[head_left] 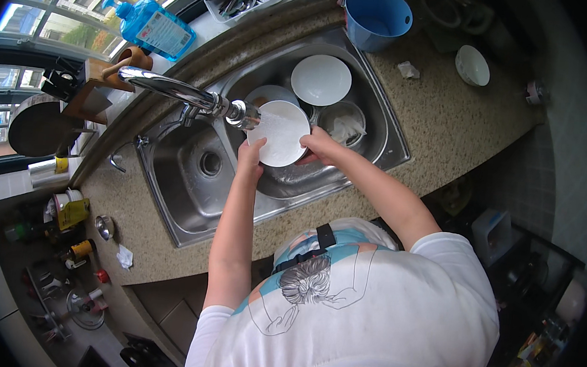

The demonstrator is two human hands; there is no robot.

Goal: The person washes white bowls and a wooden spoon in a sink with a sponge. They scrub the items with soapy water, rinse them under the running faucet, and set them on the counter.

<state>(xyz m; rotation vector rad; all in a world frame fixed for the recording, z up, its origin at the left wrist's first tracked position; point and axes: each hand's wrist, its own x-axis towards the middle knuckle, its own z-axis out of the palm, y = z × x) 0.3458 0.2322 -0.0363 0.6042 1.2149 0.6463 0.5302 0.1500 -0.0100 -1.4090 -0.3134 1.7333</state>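
Between my two hands I hold a white bowl (279, 135) over the right basin of a steel double sink (293, 186). My left hand (250, 155) grips its lower left rim, thumb on top. On the right rim is my right hand (319, 146), its fingers partly hidden under the bowl. Water runs into the bowl from a chrome faucet (177, 87). Behind it in the basin lie a larger white bowl (321, 80), a partly covered plate (273, 94) and a round container (340, 122) with a whitish crumpled thing inside.
A blue bucket (378, 19) stands at the basin's back right corner. Farther right a small bowl (472, 65) rests on the speckled countertop (433, 122). A blue pump bottle (156, 28), a knife block (91, 90) and a pan (37, 124) line the window side. A small metal bowl (104, 227) sits left.
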